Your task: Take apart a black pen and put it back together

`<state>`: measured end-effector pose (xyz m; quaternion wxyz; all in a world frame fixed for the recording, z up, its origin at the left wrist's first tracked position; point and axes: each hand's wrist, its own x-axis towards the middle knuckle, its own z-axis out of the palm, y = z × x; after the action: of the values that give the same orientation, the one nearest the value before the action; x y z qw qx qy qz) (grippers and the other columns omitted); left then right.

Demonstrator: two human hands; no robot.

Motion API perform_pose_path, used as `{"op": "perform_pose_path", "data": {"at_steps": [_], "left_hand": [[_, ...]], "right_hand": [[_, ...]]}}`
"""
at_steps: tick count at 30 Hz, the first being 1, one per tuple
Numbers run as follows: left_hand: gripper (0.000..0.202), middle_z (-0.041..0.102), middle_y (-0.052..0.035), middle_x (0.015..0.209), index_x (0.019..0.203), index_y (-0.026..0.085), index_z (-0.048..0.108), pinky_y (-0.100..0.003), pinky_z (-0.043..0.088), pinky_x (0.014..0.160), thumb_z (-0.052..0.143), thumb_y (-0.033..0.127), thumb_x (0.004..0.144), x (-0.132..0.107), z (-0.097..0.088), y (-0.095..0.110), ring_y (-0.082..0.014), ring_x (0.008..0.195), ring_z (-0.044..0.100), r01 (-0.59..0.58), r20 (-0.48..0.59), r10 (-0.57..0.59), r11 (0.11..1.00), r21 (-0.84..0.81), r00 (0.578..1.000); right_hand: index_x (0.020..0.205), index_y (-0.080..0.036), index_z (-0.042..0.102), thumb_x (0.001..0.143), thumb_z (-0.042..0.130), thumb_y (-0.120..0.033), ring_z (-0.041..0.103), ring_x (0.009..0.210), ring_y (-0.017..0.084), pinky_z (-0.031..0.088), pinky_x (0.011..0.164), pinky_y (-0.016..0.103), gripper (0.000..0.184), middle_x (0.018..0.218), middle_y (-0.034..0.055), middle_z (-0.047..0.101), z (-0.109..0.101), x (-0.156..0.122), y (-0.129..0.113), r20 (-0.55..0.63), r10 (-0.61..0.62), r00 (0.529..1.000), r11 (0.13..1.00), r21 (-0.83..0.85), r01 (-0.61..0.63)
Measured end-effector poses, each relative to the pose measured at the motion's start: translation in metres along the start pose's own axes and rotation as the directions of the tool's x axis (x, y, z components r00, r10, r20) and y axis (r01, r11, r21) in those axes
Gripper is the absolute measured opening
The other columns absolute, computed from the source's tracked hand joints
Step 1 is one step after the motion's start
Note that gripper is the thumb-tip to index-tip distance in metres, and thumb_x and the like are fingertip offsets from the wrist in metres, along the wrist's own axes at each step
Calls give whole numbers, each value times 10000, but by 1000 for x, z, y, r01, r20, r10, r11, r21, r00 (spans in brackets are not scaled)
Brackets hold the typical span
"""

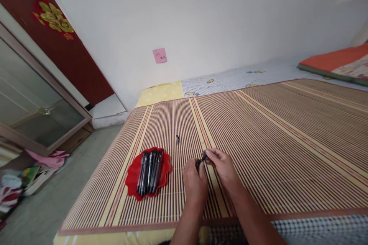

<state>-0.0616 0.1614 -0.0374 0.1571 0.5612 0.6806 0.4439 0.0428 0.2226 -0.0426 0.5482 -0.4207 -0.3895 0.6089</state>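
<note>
My left hand (pixel 194 180) is closed around one end of a slim black pen (pixel 204 157). At the other end, the fingertips of my right hand (pixel 220 160) pinch it. Most of the pen is hidden by my fingers. Both hands are just above a striped bamboo mat (pixel 258 141). Left of them, a red scalloped tray (pixel 132 174) holds several black pens (pixel 150 172) lying side by side. A small dark piece, perhaps a pen cap (pixel 177 139), lies on the mat beyond my left hand.
The mat covers a bed against a white wall, which bears a pink sticky note (pixel 160 55). A folded orange quilt (pixel 333 59) is at the far right. Left of the bed are a grey floor (pixel 77 172), a glass-panelled door (pixel 37 99) and a pile of cloth (pixel 48 159).
</note>
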Motion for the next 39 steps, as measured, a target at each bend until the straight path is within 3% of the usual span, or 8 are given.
{"op": "perform_pose_path", "data": {"at_steps": [4, 10, 16, 22, 31, 39], "left_hand": [[252, 643, -76, 840, 861, 209, 605, -343, 403, 728, 391, 220, 993, 0, 1, 0, -249, 809, 601, -19, 35, 16, 998, 65, 999], [99, 674, -85, 915, 954, 194, 603, -322, 412, 714, 522, 249, 958, 0, 0, 2, -249, 834, 629, 28, 70, -27, 999, -22, 997], [262, 670, -81, 906, 961, 196, 657, -323, 414, 735, 399, 212, 1000, 1, 0, 0, -241, 840, 626, -41, 91, 40, 999, 11, 995], [318, 686, -83, 900, 949, 205, 672, -323, 408, 721, 362, 221, 1015, -1, 2, -2, -239, 827, 630, -39, 133, 37, 999, 16, 990], [303, 690, -94, 896, 947, 193, 668, -326, 397, 722, 372, 229, 1004, -2, 0, 3, -246, 837, 630, -54, 188, 50, 998, 17, 981], [294, 686, -92, 873, 891, 193, 658, -318, 387, 716, 387, 233, 997, -2, 1, 4, -243, 828, 626, -67, 223, 61, 998, 18, 973]], "right_hand": [[755, -183, 729, 585, 838, -626, 595, 615, 154, 480, 612, 282, 486, 667, 9, 668, -2, 2, 3, 2, -9, 1000, 1000, -24, 10], [823, -168, 764, 598, 845, -613, 647, 686, 178, 524, 677, 307, 505, 743, 40, 712, -5, 3, 7, 16, 10, 1000, 1000, -6, -10], [936, -177, 796, 591, 847, -613, 671, 728, 192, 554, 715, 328, 559, 806, 64, 747, -6, 3, 3, 27, 10, 1000, 1000, 8, -10], [892, -192, 800, 562, 874, -563, 651, 720, 165, 539, 697, 296, 502, 845, 62, 749, -6, 5, -1, 28, 28, 999, 996, 83, -30], [911, -186, 796, 560, 889, -509, 585, 620, 138, 469, 575, 256, 486, 701, 25, 692, -15, 9, -4, -42, 22, 999, 993, 117, -17], [874, -176, 781, 539, 899, -502, 604, 636, 146, 500, 600, 277, 482, 764, 49, 720, -34, 21, -3, -184, -24, 983, 990, 136, 49]]}}
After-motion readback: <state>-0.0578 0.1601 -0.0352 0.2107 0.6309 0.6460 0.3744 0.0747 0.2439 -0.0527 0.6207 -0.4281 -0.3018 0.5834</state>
